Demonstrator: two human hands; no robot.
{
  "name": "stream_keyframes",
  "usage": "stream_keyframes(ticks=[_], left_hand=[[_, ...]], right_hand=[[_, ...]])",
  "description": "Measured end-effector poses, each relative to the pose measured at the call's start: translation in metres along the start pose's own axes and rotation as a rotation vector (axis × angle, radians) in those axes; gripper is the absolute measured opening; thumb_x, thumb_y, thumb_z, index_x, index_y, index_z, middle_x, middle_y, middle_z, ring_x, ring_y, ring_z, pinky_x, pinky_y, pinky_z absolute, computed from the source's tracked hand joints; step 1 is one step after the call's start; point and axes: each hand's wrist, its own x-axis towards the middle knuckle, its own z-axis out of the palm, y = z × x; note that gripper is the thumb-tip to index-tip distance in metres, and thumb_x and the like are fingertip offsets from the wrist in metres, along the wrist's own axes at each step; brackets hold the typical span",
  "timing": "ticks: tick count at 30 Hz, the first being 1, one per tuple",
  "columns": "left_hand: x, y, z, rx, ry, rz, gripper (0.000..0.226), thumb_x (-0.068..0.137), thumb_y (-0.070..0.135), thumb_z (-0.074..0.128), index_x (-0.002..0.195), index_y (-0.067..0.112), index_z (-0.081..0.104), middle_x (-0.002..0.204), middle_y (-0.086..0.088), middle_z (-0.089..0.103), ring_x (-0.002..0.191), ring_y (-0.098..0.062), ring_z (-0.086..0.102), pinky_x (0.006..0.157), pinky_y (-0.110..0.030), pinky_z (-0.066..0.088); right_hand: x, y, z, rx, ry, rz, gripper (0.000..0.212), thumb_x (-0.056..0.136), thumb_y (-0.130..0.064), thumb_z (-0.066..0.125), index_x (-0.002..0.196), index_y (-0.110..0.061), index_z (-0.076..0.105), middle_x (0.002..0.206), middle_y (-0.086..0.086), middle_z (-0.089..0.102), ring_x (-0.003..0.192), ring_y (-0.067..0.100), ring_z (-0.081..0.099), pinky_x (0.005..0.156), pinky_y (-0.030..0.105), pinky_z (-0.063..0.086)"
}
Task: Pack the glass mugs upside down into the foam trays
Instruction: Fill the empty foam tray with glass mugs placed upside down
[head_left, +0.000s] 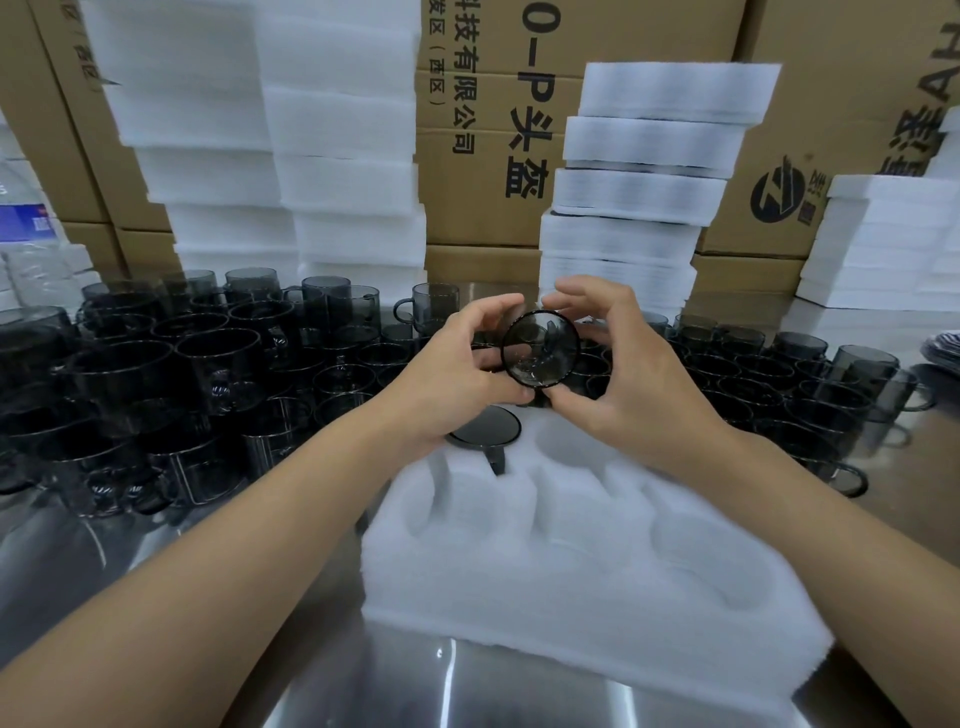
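being gripped in curled left hand (457, 375) and right hand (621, 376), a smoky grey glass mug (540, 349) must next be lowered rim-down into the 12 o'clock pocket of the white foam tray (571, 587).

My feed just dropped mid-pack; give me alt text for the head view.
The left hand and right hand hold a dark glass mug above a white foam tray, one round end facing the camera. A second mug sits upside down in the tray's far-left pocket. Loose mugs crowd the metal table on both sides.
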Motion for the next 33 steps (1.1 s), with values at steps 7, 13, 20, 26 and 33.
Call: stream_keyframes(ticks=[7,13,20,26,33], left_hand=[[0.0,0.001,-0.001,0.045,0.016,-0.021,0.072,0.071,-0.008,0.076,0.131,0.023,0.053,0.122,0.004,0.062,0.106,-0.009,0.065,0.089,-0.023,0.052],[-0.001,0.0,0.0,0.075,-0.019,-0.013,0.057,0.072,0.0,0.079,0.116,0.03,0.058,0.107,0.007,0.071,0.096,-0.012,0.07,0.094,-0.03,0.051],[-0.003,0.001,0.002,0.207,-0.064,0.004,0.046,0.065,0.035,0.085,0.105,0.034,0.062,0.082,0.006,0.075,0.085,-0.008,0.071,0.088,-0.03,0.052],[-0.006,0.007,0.012,0.289,-0.007,0.009,0.043,0.079,0.061,0.061,0.092,0.022,0.073,0.09,0.003,0.076,0.091,-0.012,0.07,0.089,-0.033,0.052],[-0.012,0.011,0.014,0.472,-0.057,-0.034,0.038,0.091,0.055,0.048,0.091,0.027,0.073,0.097,-0.001,0.072,0.094,-0.01,0.063,0.083,-0.021,0.045]], right_hand=[[0.0,0.001,0.0,0.037,0.029,-0.027,0.072,0.077,-0.007,0.066,0.132,-0.036,0.032,0.128,-0.009,0.05,0.123,0.0,0.047,0.106,0.021,0.037],[0.001,-0.004,-0.002,0.066,0.03,0.034,0.062,0.075,-0.014,0.062,0.129,-0.034,0.037,0.125,-0.011,0.053,0.121,0.0,0.048,0.105,0.025,0.04],[0.008,-0.008,-0.024,0.188,-0.142,0.224,0.055,0.072,-0.021,0.065,0.118,-0.044,0.049,0.118,-0.013,0.059,0.108,0.0,0.057,0.096,0.023,0.048],[0.013,0.004,-0.05,0.426,-0.355,0.35,0.048,0.07,-0.014,0.066,0.115,-0.031,0.063,0.116,0.007,0.064,0.107,0.022,0.061,0.091,0.036,0.052],[0.01,0.013,-0.052,0.507,-0.628,0.344,0.053,0.072,-0.004,0.058,0.117,-0.031,0.065,0.123,0.003,0.063,0.114,0.031,0.054,0.094,0.04,0.049]])
